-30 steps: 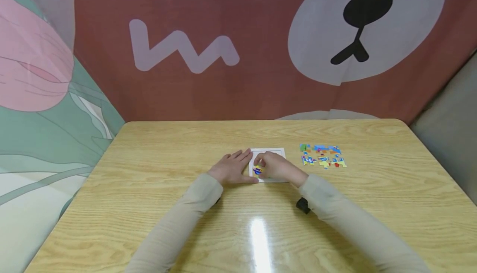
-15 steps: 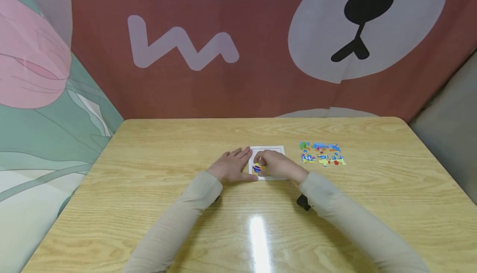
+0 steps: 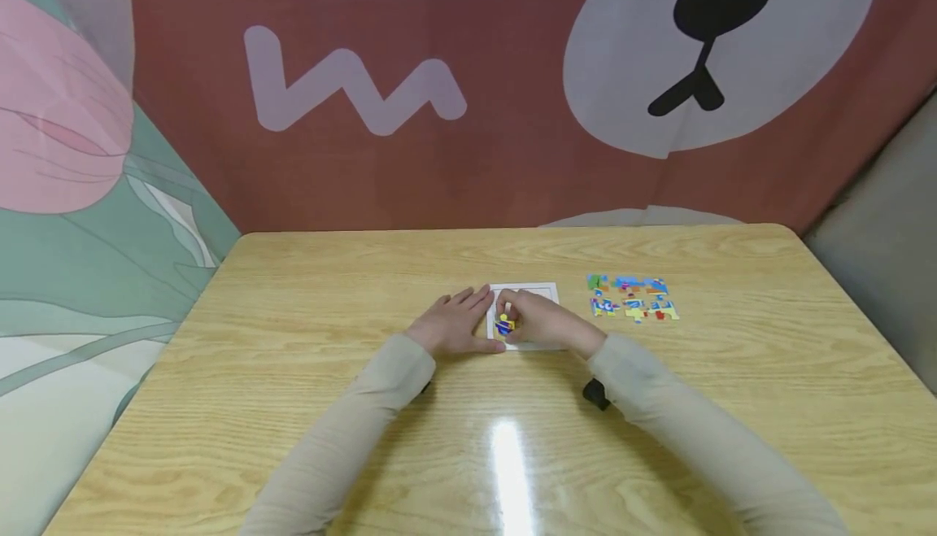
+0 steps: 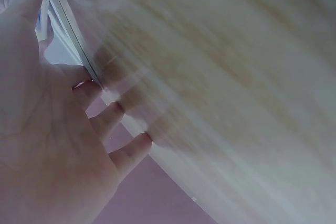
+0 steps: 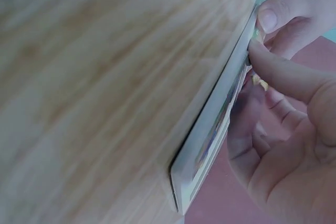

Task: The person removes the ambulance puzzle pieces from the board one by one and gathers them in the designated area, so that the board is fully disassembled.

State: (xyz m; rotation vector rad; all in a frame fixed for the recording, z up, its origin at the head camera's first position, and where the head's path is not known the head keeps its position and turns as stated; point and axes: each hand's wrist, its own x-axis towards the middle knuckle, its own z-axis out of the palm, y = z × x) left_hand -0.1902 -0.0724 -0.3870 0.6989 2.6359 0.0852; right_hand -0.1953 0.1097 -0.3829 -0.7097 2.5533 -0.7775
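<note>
A white-rimmed puzzle board (image 3: 523, 285) lies flat on the table in front of me. Along its left edge my left hand (image 3: 455, 326) is spread, its fingertips against the rim (image 4: 71, 32) and its thumb by the near corner. My right hand (image 3: 542, 324) is over the board. Its thumb and fingers pinch a small yellow and blue puzzle piece (image 3: 504, 325) at the board's left side; in the right wrist view a yellow bit (image 5: 258, 81) shows between them. The right hand hides much of the board's inside.
Several colourful jigsaw pieces (image 3: 635, 307) are laid out in two rows on the wooden table (image 3: 329, 300), right of the board. A brown cloth (image 3: 410, 178) with a printed animal face hangs behind the table's far edge.
The right fingers have shifted slightly around the small piece, which stays near the same spot. The left hand holds its place on the rim. The view has tilted down a little.
</note>
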